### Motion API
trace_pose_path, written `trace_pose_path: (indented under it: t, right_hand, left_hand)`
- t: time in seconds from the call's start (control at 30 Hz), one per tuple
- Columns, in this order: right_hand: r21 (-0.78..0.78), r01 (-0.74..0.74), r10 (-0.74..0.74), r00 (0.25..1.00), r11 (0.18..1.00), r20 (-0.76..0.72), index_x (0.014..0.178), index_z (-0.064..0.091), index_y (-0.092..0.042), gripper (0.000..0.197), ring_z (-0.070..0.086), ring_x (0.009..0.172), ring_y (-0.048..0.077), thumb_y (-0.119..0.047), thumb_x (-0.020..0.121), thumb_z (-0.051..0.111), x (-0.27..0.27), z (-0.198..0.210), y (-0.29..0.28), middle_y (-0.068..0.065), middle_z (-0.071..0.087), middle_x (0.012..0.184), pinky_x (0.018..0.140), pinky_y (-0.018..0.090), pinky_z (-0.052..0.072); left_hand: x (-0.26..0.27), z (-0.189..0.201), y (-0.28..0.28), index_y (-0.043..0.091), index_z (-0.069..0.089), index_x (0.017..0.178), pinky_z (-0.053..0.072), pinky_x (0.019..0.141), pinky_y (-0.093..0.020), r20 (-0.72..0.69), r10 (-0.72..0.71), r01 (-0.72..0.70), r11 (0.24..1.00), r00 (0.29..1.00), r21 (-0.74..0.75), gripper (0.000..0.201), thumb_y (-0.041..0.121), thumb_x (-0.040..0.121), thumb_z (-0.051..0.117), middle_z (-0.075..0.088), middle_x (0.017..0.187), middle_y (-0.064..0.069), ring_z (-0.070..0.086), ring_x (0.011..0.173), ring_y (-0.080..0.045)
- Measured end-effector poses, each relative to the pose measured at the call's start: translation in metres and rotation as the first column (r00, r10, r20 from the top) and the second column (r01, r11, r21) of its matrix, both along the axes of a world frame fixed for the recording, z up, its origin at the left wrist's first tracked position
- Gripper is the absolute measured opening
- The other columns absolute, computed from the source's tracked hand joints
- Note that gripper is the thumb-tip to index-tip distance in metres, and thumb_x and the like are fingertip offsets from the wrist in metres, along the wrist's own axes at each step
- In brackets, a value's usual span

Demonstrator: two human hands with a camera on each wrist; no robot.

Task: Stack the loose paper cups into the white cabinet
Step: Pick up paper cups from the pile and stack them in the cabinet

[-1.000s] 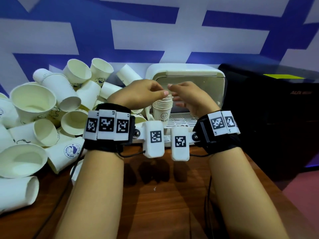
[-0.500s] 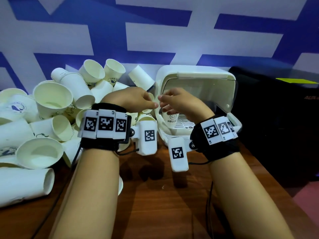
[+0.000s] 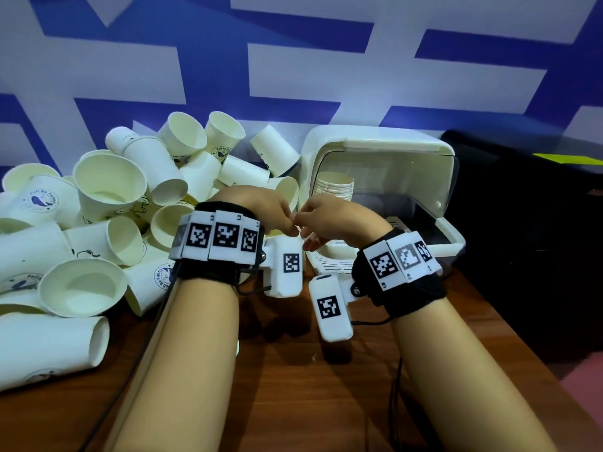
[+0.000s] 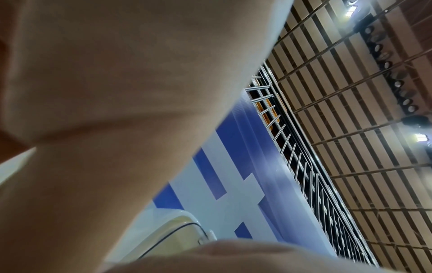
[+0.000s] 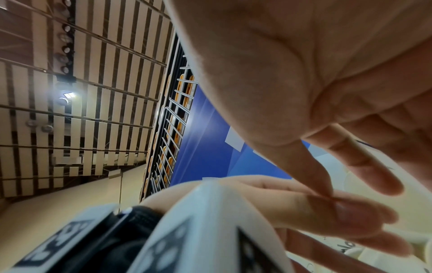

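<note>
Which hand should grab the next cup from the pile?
Probably the left hand. It holds nothing and sits right beside the loose cups, while the right hand is over by the cabinet.

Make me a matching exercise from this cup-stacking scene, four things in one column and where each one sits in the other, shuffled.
Things:
1. stack of nested cups
2. pile of loose paper cups
3. white cabinet
4. hands

Places:
A. on the wooden table, against the blue and white wall
B. inside the cabinet, at its left side
C. close together in front of the cabinet opening
D. heaped left of the cabinet

Pairs: 1-B, 2-D, 3-A, 4-C
</note>
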State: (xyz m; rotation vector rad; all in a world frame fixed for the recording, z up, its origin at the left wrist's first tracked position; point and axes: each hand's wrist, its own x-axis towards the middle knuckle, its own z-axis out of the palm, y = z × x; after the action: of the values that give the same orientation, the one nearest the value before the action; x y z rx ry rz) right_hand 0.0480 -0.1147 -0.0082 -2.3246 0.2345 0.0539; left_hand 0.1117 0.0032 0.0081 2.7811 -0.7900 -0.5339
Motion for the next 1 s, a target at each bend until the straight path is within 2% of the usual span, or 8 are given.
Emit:
trace_pose_path:
  t: [0.1,0.2,0.27,0.43,0.63,0.73,0.87,1.0]
  right_hand:
    - [-0.008,0.007,-0.007,1.000,1.000,-0.009,0.113,0.056,-0.003,0.028,0.071,0.072,0.020,-0.027,0.099,0.051,0.001,-0.001,0.002,0.006,0.064,0.092,0.085,0.037,0.058]
    - [-0.021,0.015,-0.016,1.000,1.000,-0.027,0.112,0.055,-0.003,0.028,0.068,0.065,0.016,-0.028,0.099,0.052,0.001,-0.001,0.003,0.005,0.062,0.091,0.073,0.029,0.057]
    - [-0.065,0.011,-0.013,0.999,0.998,-0.035,0.111,0.055,-0.003,0.027,0.069,0.068,0.017,-0.027,0.100,0.050,0.001,-0.001,0.003,0.005,0.061,0.093,0.072,0.028,0.056]
    - [-0.128,-0.009,0.004,0.999,0.992,-0.040,0.111,0.058,0.003,0.026,0.073,0.085,0.027,-0.019,0.098,0.053,0.005,-0.004,0.003,0.013,0.066,0.101,0.087,0.042,0.057]
    - [-0.141,-0.007,-0.001,0.998,0.990,-0.061,0.114,0.054,-0.002,0.025,0.068,0.061,0.018,-0.012,0.093,0.063,0.006,-0.007,0.002,0.010,0.067,0.075,0.073,0.035,0.061]
    - [-0.104,-0.009,0.002,0.998,0.994,-0.064,0.115,0.054,-0.002,0.030,0.070,0.070,0.023,-0.011,0.090,0.067,0.006,-0.008,0.003,0.010,0.066,0.076,0.081,0.043,0.059]
    - [-0.117,-0.017,0.010,0.998,0.993,-0.055,0.115,0.054,-0.002,0.033,0.073,0.078,0.025,-0.013,0.088,0.070,0.006,-0.008,0.004,0.009,0.067,0.081,0.082,0.044,0.059]
    - [-0.204,-0.042,0.028,0.997,0.978,-0.073,0.116,0.057,-0.001,0.031,0.065,0.049,0.010,-0.009,0.088,0.068,0.007,-0.011,0.006,0.005,0.065,0.070,0.067,0.030,0.060]
  left_hand:
    - [0.000,-0.002,-0.002,0.017,0.057,0.124,0.049,0.097,-0.037,0.023,0.017,-0.018,0.999,1.000,0.038,0.043,0.041,0.089,0.062,0.064,0.110,-0.005,0.061,0.105,-0.020]
    - [0.000,-0.004,-0.005,0.020,0.056,0.125,0.049,0.084,-0.032,0.043,0.025,-0.029,0.995,0.999,0.092,0.044,0.042,0.087,0.065,0.061,0.092,0.000,0.058,0.082,-0.016]
    - [0.001,-0.006,-0.007,0.020,0.056,0.126,0.049,0.081,-0.032,0.035,0.014,-0.018,0.994,0.999,0.110,0.045,0.040,0.087,0.066,0.060,0.089,0.002,0.058,0.082,-0.016]
    - [0.003,-0.010,-0.011,0.020,0.056,0.128,0.051,0.094,-0.038,0.030,-0.018,0.014,0.991,0.999,0.134,0.048,0.036,0.084,0.068,0.065,0.105,0.000,0.061,0.103,-0.020]
    - [0.002,-0.009,-0.010,0.020,0.055,0.129,0.051,0.087,-0.032,0.079,-0.029,0.014,0.983,0.996,0.182,0.048,0.034,0.085,0.068,0.064,0.115,-0.003,0.060,0.082,-0.015]
    - [0.001,-0.008,-0.011,0.020,0.057,0.129,0.052,0.087,-0.032,0.071,-0.034,0.019,0.979,0.997,0.201,0.046,0.031,0.086,0.068,0.065,0.114,-0.004,0.062,0.084,-0.017]
    - [0.001,-0.008,-0.010,0.018,0.056,0.130,0.051,0.087,-0.031,0.088,-0.027,0.008,0.977,0.996,0.213,0.047,0.030,0.086,0.067,0.063,0.119,-0.005,0.064,0.098,-0.020]
    - [0.004,-0.011,-0.010,0.022,0.055,0.130,0.052,0.089,-0.033,0.100,-0.029,0.005,0.973,0.995,0.233,0.049,0.030,0.084,0.068,0.061,0.121,-0.003,0.063,0.096,-0.019]
